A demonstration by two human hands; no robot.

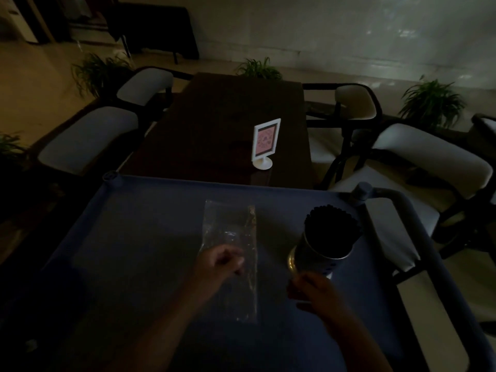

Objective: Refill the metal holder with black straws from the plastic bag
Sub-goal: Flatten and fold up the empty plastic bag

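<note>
The scene is dim. A clear plastic bag [230, 237] lies flat and lengthwise on the blue cart top [134, 251]; it looks nearly empty. To its right stands the round metal holder [316, 257], tilted slightly, packed with black straws [332, 224]. My left hand [220, 261] rests over the middle of the bag with its fingers curled; whether it pinches the plastic I cannot make out. Just below the holder's base hovers my right hand [314, 289], fingers bent, close to the holder but not clearly around it.
The cart has a raised rim and a grey handle bar [418, 226] on the right. Beyond it stands a dark wooden table [214, 124] with a white sign stand [264, 143]. Padded chairs [88, 140] flank the table, with potted plants behind.
</note>
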